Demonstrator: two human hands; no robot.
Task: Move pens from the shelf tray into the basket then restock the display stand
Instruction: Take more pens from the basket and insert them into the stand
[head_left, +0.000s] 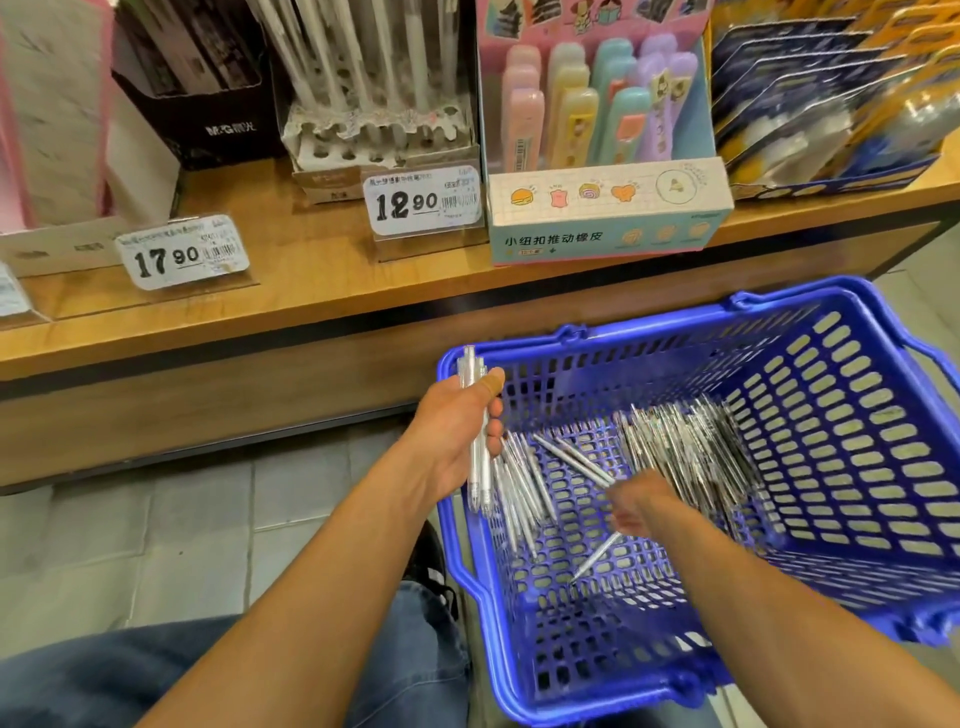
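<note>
Crouching over our blue-jeaned knees (156, 670), we reach both bare arms into the blue slotted plastic shopping basket (852, 467) standing on the grey tiled floor (156, 519). Our right hand (636, 506) is blurred low inside the basket; its fingers are curled round one clear pen (597, 561), tip pointing down. Our left hand (457, 436) hovers at the basket's left rim, its fingers clamped on a small upright bundle of clear plastic pens (477, 415). More loose clear pens (675, 457) lie heaped on the basket bottom. Beyond, the wooden shelf (311, 306) carries the white perforated pen display stand (379, 135), mostly with bare holes, behind a price tag reading 12.90 (423, 202).
</note>
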